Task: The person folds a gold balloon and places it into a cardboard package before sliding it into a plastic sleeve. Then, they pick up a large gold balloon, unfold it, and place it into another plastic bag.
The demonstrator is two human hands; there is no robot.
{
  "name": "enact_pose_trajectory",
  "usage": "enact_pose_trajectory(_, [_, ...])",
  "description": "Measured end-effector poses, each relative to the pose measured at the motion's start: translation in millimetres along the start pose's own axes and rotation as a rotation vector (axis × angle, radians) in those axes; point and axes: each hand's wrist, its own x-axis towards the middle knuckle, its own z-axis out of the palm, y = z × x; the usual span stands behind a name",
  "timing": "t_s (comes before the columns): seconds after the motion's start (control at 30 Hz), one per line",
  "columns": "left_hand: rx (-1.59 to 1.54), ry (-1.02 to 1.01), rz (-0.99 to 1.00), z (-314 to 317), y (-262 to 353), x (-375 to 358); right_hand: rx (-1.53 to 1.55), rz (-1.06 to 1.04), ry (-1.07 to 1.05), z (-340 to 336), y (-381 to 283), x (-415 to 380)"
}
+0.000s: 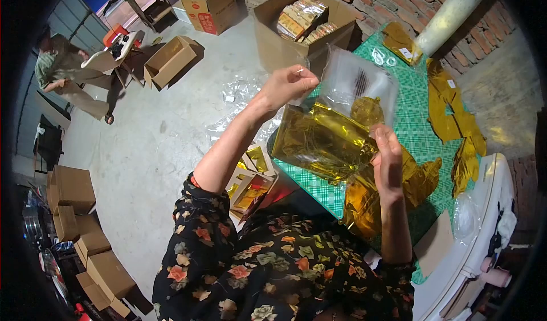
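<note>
My left hand (289, 85) is raised over the table's left side, thumb and fingertips pinched together on what looks like a thin edge of clear plastic. My right hand (387, 154) grips the right end of a shiny gold film sheet (325, 141), which spreads leftward below my left hand. Behind the sheet is a clear plastic bag (359, 76) with dark printed lines. More crumpled gold film (364, 204) lies beneath my right hand on the green checked tablecloth (410, 90).
Gold film pieces (447, 107) lie along the table's far right. A big carton (285, 47) of packets stands behind the table. An open box (250, 192) of gold packets sits by its left edge. At far left, a person (71, 73) walks near a chair (111, 61).
</note>
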Motion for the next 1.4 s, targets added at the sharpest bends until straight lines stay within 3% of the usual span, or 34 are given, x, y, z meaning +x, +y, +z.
enact_pose_trajectory(0.07, [-0.077,-0.010,0.018,0.3,-1.7,1.4,-0.028,0.071,0.019,5.7,-20.5,-0.5])
enact_pose_trajectory(0.6, [-0.227,0.080,0.130,9.6,-0.9,-1.1,0.165,-0.087,0.012,10.0,-23.7,12.8])
enact_pose_trajectory(1.07, [-0.275,0.189,0.007,14.1,-3.8,3.7,0.147,-0.093,0.027,10.6,-15.6,14.5])
enact_pose_trajectory(1.4, [-0.293,0.221,-0.002,-1.9,-32.0,16.0,0.196,0.011,-0.095,10.1,-22.6,9.0])
